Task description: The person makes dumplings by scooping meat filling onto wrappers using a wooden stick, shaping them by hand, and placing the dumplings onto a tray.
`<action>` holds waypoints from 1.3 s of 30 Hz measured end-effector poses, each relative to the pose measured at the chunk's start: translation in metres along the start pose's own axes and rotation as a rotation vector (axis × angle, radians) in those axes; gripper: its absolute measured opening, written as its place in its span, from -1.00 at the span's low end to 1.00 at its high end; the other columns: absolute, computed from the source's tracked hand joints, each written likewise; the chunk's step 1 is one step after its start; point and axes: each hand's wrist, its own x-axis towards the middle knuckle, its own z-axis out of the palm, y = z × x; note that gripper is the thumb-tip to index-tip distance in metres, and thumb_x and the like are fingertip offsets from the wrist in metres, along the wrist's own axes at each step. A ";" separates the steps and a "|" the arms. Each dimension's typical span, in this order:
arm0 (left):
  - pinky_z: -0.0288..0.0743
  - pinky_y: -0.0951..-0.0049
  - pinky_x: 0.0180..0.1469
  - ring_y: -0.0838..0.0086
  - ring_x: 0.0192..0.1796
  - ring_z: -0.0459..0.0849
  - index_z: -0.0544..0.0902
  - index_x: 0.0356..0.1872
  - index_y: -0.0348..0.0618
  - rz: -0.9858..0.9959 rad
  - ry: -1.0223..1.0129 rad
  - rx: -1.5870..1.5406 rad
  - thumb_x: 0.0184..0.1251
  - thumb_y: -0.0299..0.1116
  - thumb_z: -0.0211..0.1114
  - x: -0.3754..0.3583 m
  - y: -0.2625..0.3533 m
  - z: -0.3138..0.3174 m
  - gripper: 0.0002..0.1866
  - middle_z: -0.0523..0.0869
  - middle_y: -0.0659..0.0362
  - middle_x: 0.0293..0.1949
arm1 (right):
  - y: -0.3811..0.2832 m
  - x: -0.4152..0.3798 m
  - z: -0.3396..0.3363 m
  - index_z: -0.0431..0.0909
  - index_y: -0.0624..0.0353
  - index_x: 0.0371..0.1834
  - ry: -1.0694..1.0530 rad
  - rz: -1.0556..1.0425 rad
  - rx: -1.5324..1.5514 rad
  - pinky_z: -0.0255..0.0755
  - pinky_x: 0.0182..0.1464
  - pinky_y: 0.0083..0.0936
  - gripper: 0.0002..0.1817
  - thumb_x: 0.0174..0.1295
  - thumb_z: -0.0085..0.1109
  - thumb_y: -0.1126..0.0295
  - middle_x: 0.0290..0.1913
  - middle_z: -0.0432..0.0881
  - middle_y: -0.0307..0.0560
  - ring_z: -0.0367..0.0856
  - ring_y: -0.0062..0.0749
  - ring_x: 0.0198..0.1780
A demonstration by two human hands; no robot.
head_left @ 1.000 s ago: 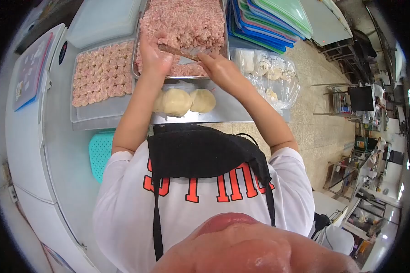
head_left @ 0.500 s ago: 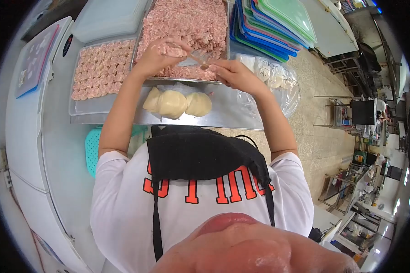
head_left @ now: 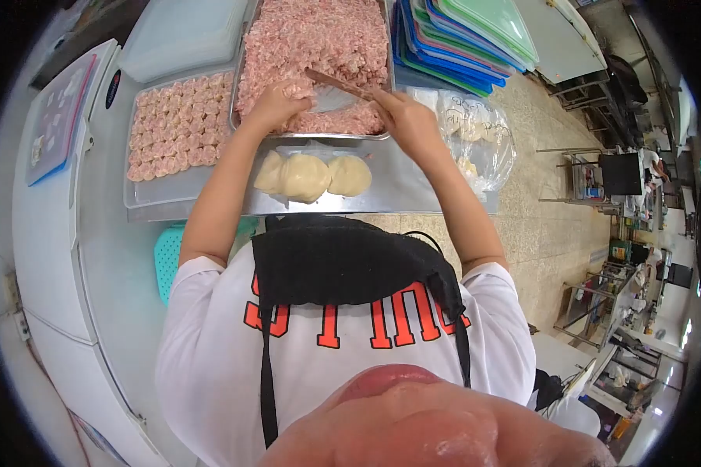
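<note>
My left hand (head_left: 274, 109) is curled at the near left of a metal tray (head_left: 245, 131) of pink minced meat (head_left: 319, 35). A dumpling with pink filling seems to be in its fingers, partly hidden against the mince. My right hand (head_left: 405, 121) grips a flat spatula (head_left: 339, 82) at the tray's near right corner, its blade pointing left over the mince. Between the hands, a scraped patch of tray bottom shows. Just in front of the tray lie piles of round pale dumpling wrappers (head_left: 305, 177). Rows of open-topped dumplings (head_left: 175, 128) fill a plastic tray to the left.
Clear plastic lids (head_left: 183, 35) are stacked at the back left. Blue, green and clear lids (head_left: 467, 43) form a tall pile at the back right. Plastic bags with pale contents (head_left: 475, 136) lie right of the meat tray. The steel table's edge (head_left: 343, 208) runs before my apron.
My left hand has lowered toward me and turned, its palm now facing the mince. The spatula has swung from near the left fingers to lie across the mince, and my right hand has shifted slightly right.
</note>
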 end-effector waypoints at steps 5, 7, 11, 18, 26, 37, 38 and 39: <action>0.53 0.34 -0.25 0.35 -0.35 0.67 0.71 -0.18 -0.20 -0.208 -0.236 -0.071 0.02 -0.17 0.43 0.000 0.006 -0.006 -0.62 0.71 0.05 -0.44 | -0.001 -0.016 0.051 0.54 -0.11 0.01 0.030 0.058 -0.063 0.49 -0.29 -0.11 -0.72 0.22 0.08 0.30 -0.24 0.64 0.02 0.64 0.00 -0.24; 0.52 0.35 -0.10 0.31 -0.20 0.68 0.67 -0.05 -0.16 -0.144 -0.215 0.047 0.05 -0.12 0.43 0.002 -0.019 -0.002 -0.54 0.73 0.00 -0.27 | 0.015 -0.015 0.035 0.59 -0.05 -0.05 -0.105 0.177 -0.250 0.49 -0.26 -0.10 -0.75 0.21 0.09 0.28 -0.29 0.65 0.06 0.65 -0.01 -0.24; 0.43 0.36 0.11 0.25 0.02 0.61 0.52 0.14 -0.11 -0.019 -0.152 -0.008 0.04 -0.07 0.45 -0.021 0.031 -0.026 -0.37 0.65 -0.02 -0.01 | 0.029 -0.029 0.009 0.68 0.08 -0.19 -0.267 0.257 -0.246 0.50 -0.16 -0.14 -0.76 0.22 0.09 0.23 -0.30 0.67 0.13 0.65 0.01 -0.20; 0.45 0.32 -0.01 0.33 -0.11 0.63 0.63 -0.07 -0.04 0.365 -0.127 0.091 -0.03 -0.16 0.49 -0.011 0.036 -0.030 -0.55 0.68 0.05 -0.19 | -0.016 -0.015 -0.012 0.61 0.09 0.09 -0.041 0.012 0.342 0.38 -0.35 -0.59 -0.66 0.35 0.12 0.20 -0.44 0.57 -0.22 0.40 -0.60 -0.48; 0.47 0.36 -0.14 0.35 -0.26 0.61 0.68 -0.21 -0.18 0.139 -0.115 0.139 -0.05 -0.18 0.47 -0.009 0.025 -0.003 -0.61 0.66 0.06 -0.37 | 0.001 -0.013 -0.022 0.63 0.01 -0.06 -0.078 0.034 -0.039 0.50 -0.21 -0.19 -0.73 0.27 0.12 0.19 -0.25 0.66 -0.01 0.63 -0.02 -0.22; 0.46 0.33 0.01 0.42 -0.14 0.61 0.57 -0.16 -0.10 -0.173 -0.158 -0.310 0.05 -0.18 0.49 -0.030 0.066 0.003 -0.61 0.70 0.14 -0.21 | 0.057 -0.031 -0.017 0.65 0.19 -0.16 -0.126 0.184 0.007 0.46 -0.09 -0.14 -0.68 0.31 0.03 0.19 -0.20 0.66 0.16 0.61 0.11 -0.15; 0.46 0.33 0.01 0.42 -0.14 0.61 0.57 -0.16 -0.10 -0.174 -0.152 -0.311 0.05 -0.18 0.49 -0.030 0.065 0.008 -0.61 0.70 0.14 -0.21 | 0.059 -0.030 -0.023 0.64 0.17 -0.07 -0.098 0.188 0.121 0.48 -0.07 -0.23 -0.65 0.32 0.05 0.15 -0.15 0.66 0.17 0.63 0.04 -0.13; 0.47 0.34 0.01 0.39 -0.13 0.62 0.58 -0.14 -0.12 0.096 0.029 -0.112 0.05 -0.19 0.48 -0.030 0.060 0.014 -0.60 0.70 0.15 -0.21 | 0.056 -0.028 -0.030 0.64 0.17 -0.07 -0.099 0.177 0.122 0.48 -0.07 -0.23 -0.65 0.32 0.05 0.15 -0.15 0.66 0.17 0.63 0.04 -0.13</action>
